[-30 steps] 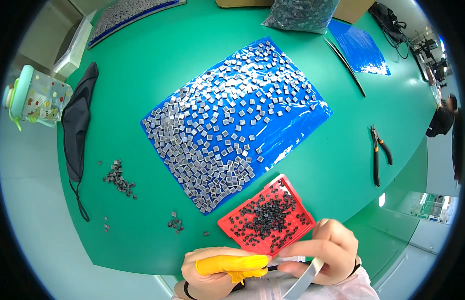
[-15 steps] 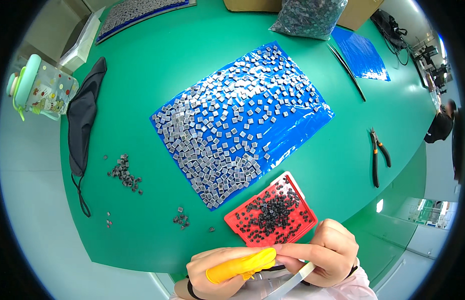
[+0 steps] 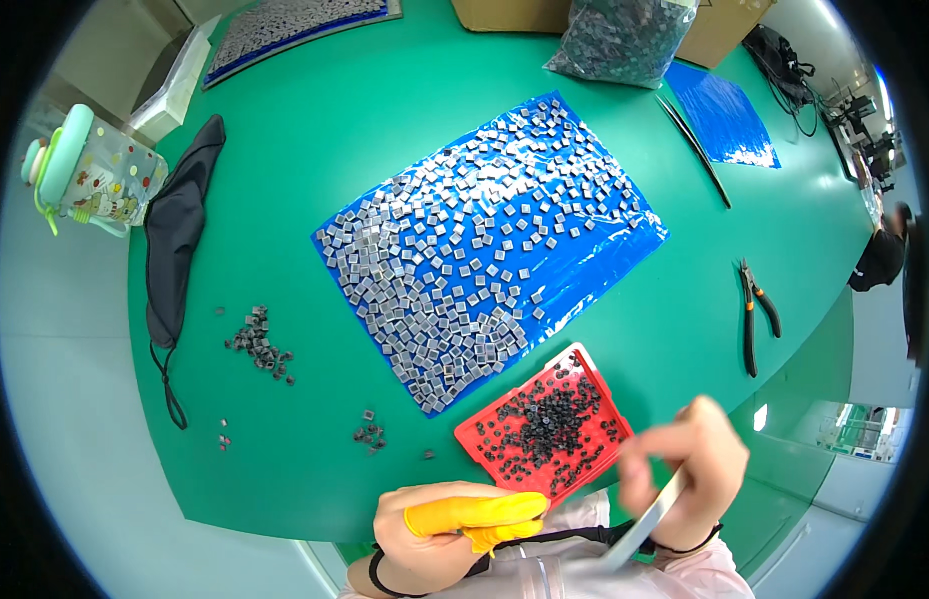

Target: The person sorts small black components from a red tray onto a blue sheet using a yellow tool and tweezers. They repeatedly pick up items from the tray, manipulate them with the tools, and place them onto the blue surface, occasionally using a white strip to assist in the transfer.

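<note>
If the tray [image 3: 470,432] is bumped by the right hand [image 3: 696,461], where a tool [image 3: 646,525] is clasped, parts [image 3: 550,421] could be spilled; the left hand [image 3: 422,547] is pinched closed, contents unclear.

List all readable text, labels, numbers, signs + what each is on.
None legible.
Clear bottle: colourful print; any lettering too small to read.
Red tray, blue sheet, pliers: no lettering I can make out.
</note>
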A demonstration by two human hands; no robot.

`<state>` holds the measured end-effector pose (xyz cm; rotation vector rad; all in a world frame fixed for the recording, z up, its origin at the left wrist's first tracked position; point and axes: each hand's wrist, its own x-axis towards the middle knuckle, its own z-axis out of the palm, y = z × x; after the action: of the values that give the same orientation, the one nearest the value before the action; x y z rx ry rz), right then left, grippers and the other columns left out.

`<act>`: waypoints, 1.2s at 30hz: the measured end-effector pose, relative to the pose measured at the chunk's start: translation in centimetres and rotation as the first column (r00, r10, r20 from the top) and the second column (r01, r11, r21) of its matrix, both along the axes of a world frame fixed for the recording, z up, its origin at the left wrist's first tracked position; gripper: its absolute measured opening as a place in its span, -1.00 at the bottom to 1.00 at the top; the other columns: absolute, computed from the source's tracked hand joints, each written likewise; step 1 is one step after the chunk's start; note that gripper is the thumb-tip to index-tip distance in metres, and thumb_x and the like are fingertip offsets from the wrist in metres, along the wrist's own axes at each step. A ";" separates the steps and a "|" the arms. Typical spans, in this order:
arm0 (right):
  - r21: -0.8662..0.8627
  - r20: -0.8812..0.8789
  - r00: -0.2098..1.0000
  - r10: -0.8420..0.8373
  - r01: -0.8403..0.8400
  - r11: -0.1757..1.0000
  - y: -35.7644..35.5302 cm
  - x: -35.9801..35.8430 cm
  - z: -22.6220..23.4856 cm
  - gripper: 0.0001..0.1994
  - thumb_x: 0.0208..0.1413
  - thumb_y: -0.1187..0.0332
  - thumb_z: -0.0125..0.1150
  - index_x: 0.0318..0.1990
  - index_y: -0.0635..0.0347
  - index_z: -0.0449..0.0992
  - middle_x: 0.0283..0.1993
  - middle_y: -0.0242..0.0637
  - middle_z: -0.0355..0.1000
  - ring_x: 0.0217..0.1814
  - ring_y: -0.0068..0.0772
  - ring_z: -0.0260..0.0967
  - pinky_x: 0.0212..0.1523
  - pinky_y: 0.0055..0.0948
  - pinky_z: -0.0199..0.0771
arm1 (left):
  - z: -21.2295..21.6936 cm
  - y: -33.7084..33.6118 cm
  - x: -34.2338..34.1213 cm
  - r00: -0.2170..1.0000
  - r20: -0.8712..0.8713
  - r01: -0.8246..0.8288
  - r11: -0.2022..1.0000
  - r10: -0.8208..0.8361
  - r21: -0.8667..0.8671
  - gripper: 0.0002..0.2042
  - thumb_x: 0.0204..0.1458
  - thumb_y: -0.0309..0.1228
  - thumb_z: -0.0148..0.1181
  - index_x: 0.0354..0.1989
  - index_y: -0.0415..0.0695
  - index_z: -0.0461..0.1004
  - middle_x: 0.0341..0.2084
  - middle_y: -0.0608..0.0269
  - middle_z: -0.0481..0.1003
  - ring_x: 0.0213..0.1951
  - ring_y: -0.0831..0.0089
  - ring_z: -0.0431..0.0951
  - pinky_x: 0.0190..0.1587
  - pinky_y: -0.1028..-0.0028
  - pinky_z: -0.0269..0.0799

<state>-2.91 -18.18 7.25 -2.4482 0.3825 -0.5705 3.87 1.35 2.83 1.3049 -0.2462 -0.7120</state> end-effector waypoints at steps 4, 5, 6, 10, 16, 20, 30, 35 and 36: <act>-0.185 -0.169 0.892 -0.418 0.388 0.903 -2.4 -0.6 -0.5 -0.78 -0.21 0.61 0.28 -0.35 0.24 0.43 -0.40 -0.23 0.29 -0.36 -0.20 0.26 -0.35 -0.32 0.22 | -0.2 -0.1 0.1 0.991 -0.124 -0.060 0.996 0.053 -0.060 -0.88 -0.08 -0.70 0.25 -0.34 -0.48 0.57 -0.42 -0.06 0.58 -0.38 0.23 0.64 -0.25 0.38 0.60; -0.182 -0.235 0.855 -0.463 0.429 0.885 -3.1 -1.1 -0.5 -0.71 -0.19 0.55 0.35 -0.26 0.24 0.43 -0.34 -0.23 0.31 -0.30 -0.19 0.28 -0.27 -0.31 0.26 | -0.3 -0.1 0.1 0.986 -0.150 -0.079 0.993 0.066 -0.083 -0.89 -0.09 -0.71 0.26 -0.35 -0.47 0.57 -0.42 -0.06 0.58 -0.38 0.24 0.64 -0.25 0.39 0.60; -0.171 -0.257 0.834 -0.488 0.457 0.873 -3.7 -1.3 -0.8 -0.68 -0.18 0.55 0.35 -0.21 0.23 0.42 -0.30 -0.21 0.32 -0.24 -0.19 0.29 -0.22 -0.32 0.28 | -0.3 -0.2 0.1 0.985 -0.155 -0.085 0.993 0.071 -0.085 -0.89 -0.09 -0.71 0.27 -0.35 -0.47 0.57 -0.42 -0.05 0.59 -0.38 0.25 0.64 -0.25 0.39 0.60; -0.248 -0.205 0.843 -0.498 0.447 0.859 -4.1 -1.2 -1.4 -0.63 -0.12 0.57 0.31 -0.09 0.21 0.42 -0.16 -0.17 0.34 -0.10 -0.16 0.30 -0.08 -0.32 0.30 | 0.2 -0.2 0.3 0.978 -0.201 -0.080 0.995 0.065 -0.065 -0.88 -0.11 -0.70 0.30 -0.35 -0.44 0.58 -0.42 -0.03 0.59 -0.37 0.27 0.64 -0.25 0.39 0.60; -0.271 -0.064 0.987 -0.146 0.123 0.955 -4.0 -2.7 0.0 -0.75 -0.14 0.57 0.30 -0.22 0.17 0.55 -0.29 -0.30 0.42 -0.28 -0.25 0.35 -0.24 -0.32 0.34 | -0.2 0.0 -0.1 0.998 -0.026 -0.052 0.996 0.050 -0.069 -0.84 -0.13 -0.72 0.34 -0.32 -0.42 0.57 -0.40 0.00 0.60 -0.35 0.31 0.64 -0.24 0.43 0.59; 0.009 0.099 0.973 0.206 -0.208 0.978 -0.8 -0.3 0.0 -0.96 -0.13 0.47 0.34 -0.46 0.13 0.59 -0.46 -0.42 0.39 -0.44 -0.40 0.31 -0.45 -0.44 0.25 | 0.0 -0.5 -1.2 0.998 0.045 -0.042 0.992 0.048 -0.120 -0.74 -0.07 -0.67 0.35 -0.17 -0.40 0.53 -0.36 0.05 0.61 -0.35 0.41 0.63 -0.27 0.53 0.56; 0.086 0.100 0.862 0.498 -0.506 0.858 0.9 1.1 0.0 -0.74 -0.38 0.41 0.55 -0.41 0.02 0.66 -0.49 -0.53 0.39 -0.43 -0.52 0.33 -0.50 -0.55 0.23 | 0.1 0.6 -0.2 0.907 0.420 -0.011 1.000 0.004 0.014 -0.71 -0.15 -0.55 0.44 -0.20 -0.31 0.57 -0.37 0.13 0.63 -0.39 0.42 0.64 -0.33 0.56 0.54; -0.062 0.142 0.832 0.536 -0.533 0.844 0.5 1.9 0.7 -0.77 -0.40 0.44 0.52 -0.47 0.04 0.62 -0.51 -0.53 0.38 -0.46 -0.51 0.31 -0.52 -0.53 0.21 | 0.7 1.6 0.7 0.793 0.608 -0.072 0.984 -0.043 0.165 -0.70 -0.20 -0.48 0.45 -0.24 -0.27 0.60 -0.36 0.14 0.63 -0.36 0.29 0.65 -0.30 0.49 0.55; -0.103 0.156 0.831 0.534 -0.524 0.846 0.5 2.2 0.7 -0.77 -0.40 0.45 0.52 -0.48 0.05 0.61 -0.51 -0.53 0.37 -0.47 -0.51 0.31 -0.53 -0.52 0.20 | 1.3 2.1 0.3 0.835 0.548 -0.213 0.945 0.044 0.248 -0.72 -0.22 -0.50 0.45 -0.26 -0.23 0.62 -0.38 0.14 0.62 -0.36 0.29 0.64 -0.29 0.47 0.54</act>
<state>-0.70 -17.69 8.00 -2.3786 -0.3901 -0.5492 4.20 3.48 4.10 1.7877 -0.5124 -0.2509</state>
